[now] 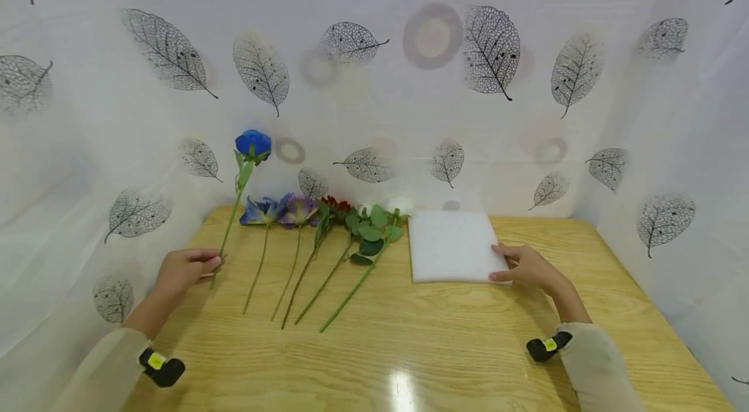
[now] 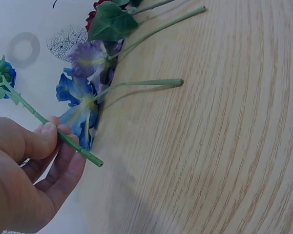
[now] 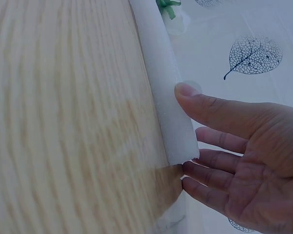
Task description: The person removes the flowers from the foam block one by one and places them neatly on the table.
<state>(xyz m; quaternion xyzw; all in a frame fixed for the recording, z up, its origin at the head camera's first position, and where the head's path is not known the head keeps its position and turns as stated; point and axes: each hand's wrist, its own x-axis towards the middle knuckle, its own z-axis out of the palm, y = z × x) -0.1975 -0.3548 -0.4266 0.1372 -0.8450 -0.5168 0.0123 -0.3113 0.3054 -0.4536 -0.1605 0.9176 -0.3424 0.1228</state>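
My left hand (image 1: pixel 184 272) pinches the green stem of an artificial blue rose (image 1: pixel 253 144) near its lower end, with the bloom raised at the upper left. In the left wrist view the cut stem end (image 2: pixel 95 160) sticks out past the fingers. On the table, to the right of that hand, lie a blue iris (image 1: pixel 261 210) and a purple iris (image 1: pixel 300 209). My right hand (image 1: pixel 526 267) touches the right side of a white foam slab (image 1: pixel 453 246). In the right wrist view the thumb (image 3: pixel 188 91) rests on the slab's near edge, with extended fingers by its end.
More stems lie in a row on the wooden table (image 1: pixel 363 366): a dark red flower (image 1: pixel 335 203), green leaves (image 1: pixel 370 231) and a white flower (image 1: pixel 400 206), partly overlapping. A leaf-patterned curtain (image 1: pixel 374 100) hangs behind the table and along its sides.
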